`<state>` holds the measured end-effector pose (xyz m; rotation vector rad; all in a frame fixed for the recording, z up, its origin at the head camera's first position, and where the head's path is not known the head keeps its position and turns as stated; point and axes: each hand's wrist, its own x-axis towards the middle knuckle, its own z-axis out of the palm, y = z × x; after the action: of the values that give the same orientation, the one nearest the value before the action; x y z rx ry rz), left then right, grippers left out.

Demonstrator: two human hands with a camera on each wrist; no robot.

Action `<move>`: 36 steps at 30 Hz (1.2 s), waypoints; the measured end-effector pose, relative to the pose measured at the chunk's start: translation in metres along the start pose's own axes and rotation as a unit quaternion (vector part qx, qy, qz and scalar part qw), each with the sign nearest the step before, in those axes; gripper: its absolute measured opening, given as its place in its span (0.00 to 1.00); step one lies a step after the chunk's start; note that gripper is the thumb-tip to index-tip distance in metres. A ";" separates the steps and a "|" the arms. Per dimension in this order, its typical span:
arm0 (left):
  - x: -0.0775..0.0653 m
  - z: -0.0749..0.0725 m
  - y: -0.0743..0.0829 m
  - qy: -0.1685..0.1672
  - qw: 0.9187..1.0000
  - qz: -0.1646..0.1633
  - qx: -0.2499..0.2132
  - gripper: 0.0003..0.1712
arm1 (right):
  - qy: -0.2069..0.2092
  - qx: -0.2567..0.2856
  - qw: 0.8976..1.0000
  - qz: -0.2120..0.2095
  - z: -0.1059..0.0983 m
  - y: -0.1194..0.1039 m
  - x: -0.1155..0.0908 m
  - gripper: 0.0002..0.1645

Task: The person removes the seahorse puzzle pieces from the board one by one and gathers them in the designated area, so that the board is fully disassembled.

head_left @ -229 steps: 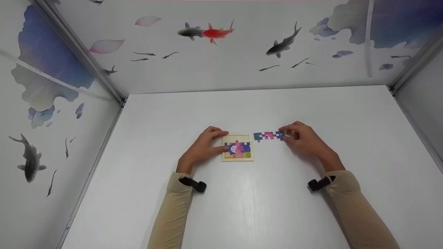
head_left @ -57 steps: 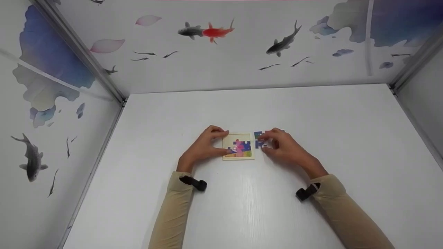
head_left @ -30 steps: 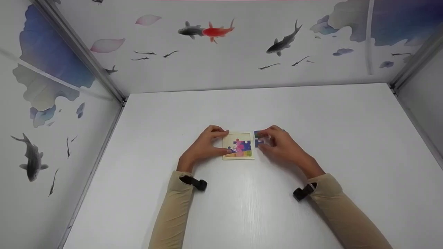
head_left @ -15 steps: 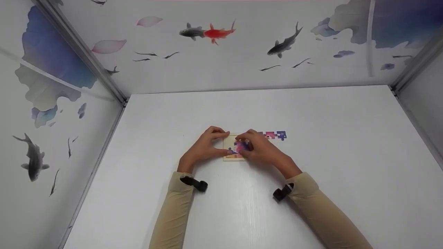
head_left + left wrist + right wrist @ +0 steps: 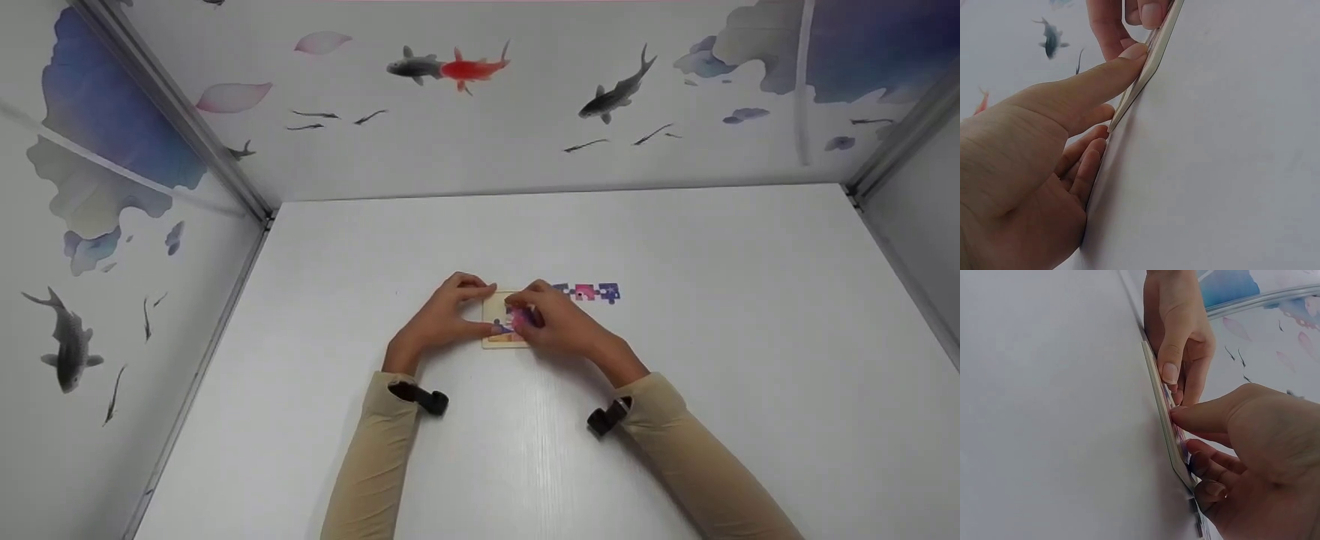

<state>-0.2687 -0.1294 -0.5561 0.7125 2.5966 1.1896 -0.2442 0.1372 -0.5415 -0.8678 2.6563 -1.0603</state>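
A small square wooden puzzle tray point(image 5: 495, 300) lies flat on the white table, its upper part bare and jigsaw pieces in its lower part. My left hand point(image 5: 442, 319) holds the tray's left side. Its thumb rests on top, and the fingers are at the edge in the left wrist view. My right hand point(image 5: 566, 322) is over the tray's right half, with thumb and fingertips around a pink puzzle piece point(image 5: 519, 319) in the middle. This hand hides the pieces on the right. In the right wrist view, the right thumb point(image 5: 1202, 415) touches the tray's top.
Right of the tray, loose puzzle pieces lie in a row; a pink one point(image 5: 585, 292) and a blue one point(image 5: 609, 292) show, and another is partly covered by the right hand. White walls printed with fish and leaves bound the table point(image 5: 480, 450) at the back and sides.
My right hand has moved left, from a blue piece beside the tray to over the tray. Earlier, a left-side piece left the tray. The left hand has stayed in place.
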 end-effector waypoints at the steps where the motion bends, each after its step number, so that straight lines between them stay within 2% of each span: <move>1: 0.000 0.000 0.000 0.000 1.000 -0.001 -0.001 0.46 | -0.002 0.001 1.000 0.003 0.000 0.000 0.000 0.24; 15: -0.001 -0.002 0.000 -0.003 1.000 0.006 -0.010 0.46 | -0.014 0.012 1.000 0.015 0.003 0.001 0.001 0.25; 25: -0.001 -0.003 0.002 0.000 1.000 -0.005 -0.022 0.47 | -0.015 0.030 0.999 -0.005 0.000 0.003 -0.001 0.25; 30: -0.001 -0.001 0.002 0.000 1.000 -0.001 -0.020 0.46 | -0.005 0.040 0.999 -0.006 -0.003 0.007 -0.005 0.25; 36: -0.001 0.000 0.002 -0.004 1.000 -0.003 -0.017 0.47 | 0.019 0.040 0.999 0.013 -0.013 0.018 -0.016 0.27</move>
<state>-0.2670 -0.1289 -0.5548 0.6995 2.5649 1.2226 -0.2435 0.1643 -0.5452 -0.8033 2.6275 -1.1788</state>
